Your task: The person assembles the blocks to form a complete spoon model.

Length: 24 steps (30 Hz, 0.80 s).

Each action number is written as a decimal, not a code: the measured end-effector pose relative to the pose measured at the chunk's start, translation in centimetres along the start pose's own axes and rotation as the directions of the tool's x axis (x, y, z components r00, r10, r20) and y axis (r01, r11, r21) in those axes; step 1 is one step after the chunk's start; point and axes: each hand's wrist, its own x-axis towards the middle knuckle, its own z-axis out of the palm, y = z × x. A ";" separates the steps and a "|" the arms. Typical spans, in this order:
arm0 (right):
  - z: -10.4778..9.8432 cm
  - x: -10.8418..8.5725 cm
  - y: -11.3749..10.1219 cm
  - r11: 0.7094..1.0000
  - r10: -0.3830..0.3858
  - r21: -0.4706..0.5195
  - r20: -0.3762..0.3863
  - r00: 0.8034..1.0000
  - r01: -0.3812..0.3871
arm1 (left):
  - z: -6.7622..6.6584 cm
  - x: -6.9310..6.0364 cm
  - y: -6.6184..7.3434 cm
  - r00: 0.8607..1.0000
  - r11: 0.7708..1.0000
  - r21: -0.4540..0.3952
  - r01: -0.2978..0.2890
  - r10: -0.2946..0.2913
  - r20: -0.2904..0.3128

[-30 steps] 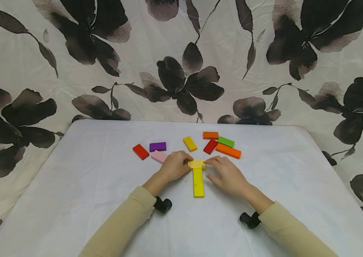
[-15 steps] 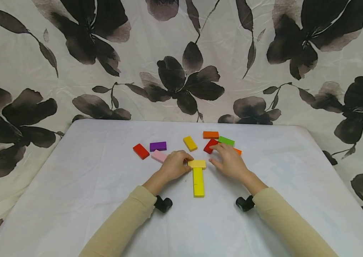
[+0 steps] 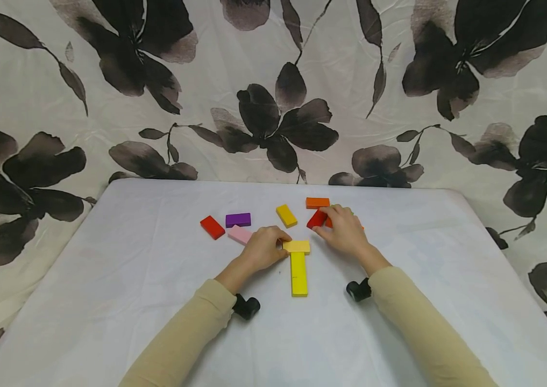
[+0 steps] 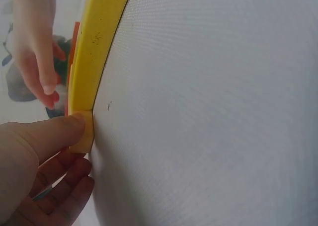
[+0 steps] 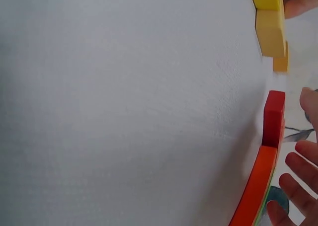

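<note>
A pale yellow block (image 3: 297,246) lies crosswise against the far end of a longer bright yellow block (image 3: 299,275), making a T on the table. My left hand (image 3: 264,248) pinches the left end of the pale block between thumb and fingers; the left wrist view has the thumb (image 4: 62,134) on that block's end. Over the right-hand cluster hovers my right hand (image 3: 345,234), fingers spread near a red block (image 3: 315,219). In the right wrist view, the fingers stand apart from that red block (image 5: 274,117) and the long orange block (image 5: 254,186). The hand mostly covers the green block.
Beyond the T lies a short yellow block (image 3: 286,215). A red block (image 3: 212,228), a purple block (image 3: 238,220) and a partly hidden pink block (image 3: 239,234) lie left. Another orange block (image 3: 318,202) sits at the back. A floral cloth (image 3: 273,80) hangs behind the white table (image 3: 108,301).
My right hand has left the right end of the pale yellow block and moved away from me to the red and orange blocks. The left hand has kept its place.
</note>
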 end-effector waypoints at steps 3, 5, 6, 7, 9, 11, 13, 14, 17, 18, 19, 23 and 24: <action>0.2 0.4 0.2 0.999 0.032 -0.020 0.031 0.999 -0.031 | 0.0 0.0 0.1 1.000 1.000 -0.002 0.008 -0.008 0.004; 0.3 0.5 0.3 0.998 0.048 -0.035 0.045 0.998 -0.046 | -0.1 0.0 0.1 1.000 1.000 -0.002 0.012 -0.012 0.007; 0.4 0.6 0.3 0.998 0.056 -0.040 0.051 0.997 -0.054 | -0.1 0.0 0.2 1.000 1.000 -0.002 0.013 -0.013 0.010; 0.4 0.7 0.3 0.997 0.063 -0.044 0.056 0.996 -0.060 | -0.1 0.0 0.2 1.000 1.000 -0.001 0.014 -0.014 0.010; 0.5 0.8 0.3 0.996 0.073 -0.048 0.062 0.995 -0.070 | -0.1 0.0 0.2 1.000 1.000 0.001 0.015 -0.015 0.013; 0.5 1.0 0.3 0.996 0.083 -0.050 0.070 0.994 -0.079 | 0.0 0.0 0.2 1.000 1.000 0.001 0.017 -0.017 0.015; 0.5 1.1 0.2 0.994 0.096 -0.056 0.082 0.992 -0.091 | 0.0 0.0 0.2 1.000 1.000 0.001 0.016 -0.016 0.015; 0.5 1.1 0.2 0.994 0.100 -0.061 0.089 0.991 -0.095 | 0.0 0.0 0.1 1.000 1.000 0.000 0.014 -0.014 0.017; 0.5 1.3 0.1 0.992 0.105 -0.079 0.108 0.989 -0.097 | -0.1 0.0 0.1 1.000 1.000 -0.002 0.010 -0.010 0.018; 0.5 1.4 0.1 0.992 0.105 -0.085 0.114 0.988 -0.095 | -0.1 0.0 0.1 1.000 1.000 -0.002 0.011 -0.011 0.017; 0.5 1.5 0.0 0.992 0.104 -0.090 0.119 0.987 -0.094 | -0.1 0.0 0.1 1.000 1.000 -0.001 0.011 -0.011 0.017; 0.5 1.7 -0.1 0.990 0.104 -0.103 0.123 0.987 -0.091 | -0.1 0.1 0.0 1.000 1.000 -0.001 0.012 -0.012 0.019; 0.6 1.7 -0.1 0.990 0.105 -0.105 0.122 0.987 -0.092 | -0.1 0.1 0.0 1.000 1.000 -0.003 0.013 -0.013 0.020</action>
